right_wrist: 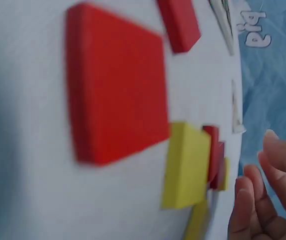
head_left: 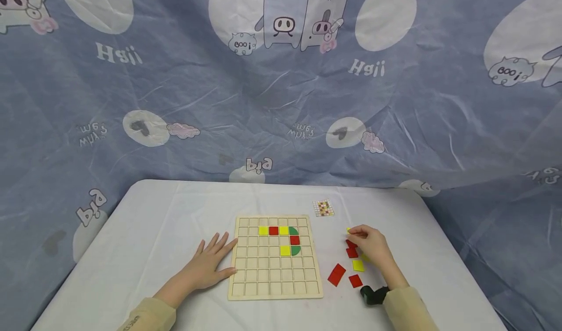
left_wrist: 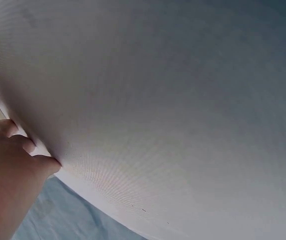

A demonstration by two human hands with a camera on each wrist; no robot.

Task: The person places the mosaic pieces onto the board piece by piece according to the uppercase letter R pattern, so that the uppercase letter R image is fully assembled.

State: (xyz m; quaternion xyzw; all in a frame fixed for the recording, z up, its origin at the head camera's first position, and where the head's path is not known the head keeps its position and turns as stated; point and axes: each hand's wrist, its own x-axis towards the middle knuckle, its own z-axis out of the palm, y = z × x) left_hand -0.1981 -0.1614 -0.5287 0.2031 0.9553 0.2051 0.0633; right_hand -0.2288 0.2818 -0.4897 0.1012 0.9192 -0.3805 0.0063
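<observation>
My left hand [head_left: 206,267] lies spread on the white table, its fingertips and thumb at the left edge of a wooden grid board [head_left: 259,262]. On the board's upper part sit yellow squares [head_left: 263,230], red squares [head_left: 273,230] and two green rounded tiles [head_left: 295,250]. Right of the board, my right hand [head_left: 373,245] hovers over loose tiles, fingertips close to a far yellow tile [head_left: 349,230]. In the right wrist view its loosely bent fingers [right_wrist: 267,200] stand apart from the thumb, with no tile between them.
Nearer me on the right lie red tiles [head_left: 336,275], another red square [head_left: 355,281] and a yellow square [head_left: 358,265]. A small card with a coloured grid pattern [head_left: 324,208] is behind the board. A dark rounded thing [head_left: 373,295] is beside the right sleeve.
</observation>
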